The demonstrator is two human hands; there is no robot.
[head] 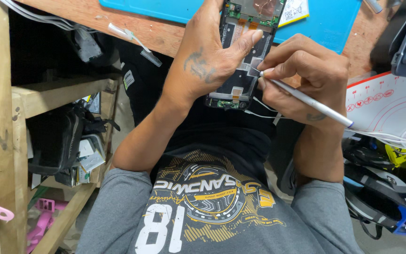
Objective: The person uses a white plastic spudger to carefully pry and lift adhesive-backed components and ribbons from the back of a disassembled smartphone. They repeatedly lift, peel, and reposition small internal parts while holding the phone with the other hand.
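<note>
My left hand (207, 56) grips an opened phone (240, 70) with its back cover off, the green circuit boards and black frame showing. The thumb lies across the phone's middle. My right hand (301, 75) pinches a thin silver tool (306, 99) like a pen, its tip touching a small pale strip at the phone's right edge. A thin white wire hangs from the phone's lower end. Both hands are held over my lap, near the edge of a wooden bench (165, 35).
A blue work mat (325, 23) lies on the bench. Wooden shelves (48, 94) at the left hold black bags and clutter. A white mat with red markings (391, 103) and white cables (400, 138) sit at the right. Pink items lie low at the left.
</note>
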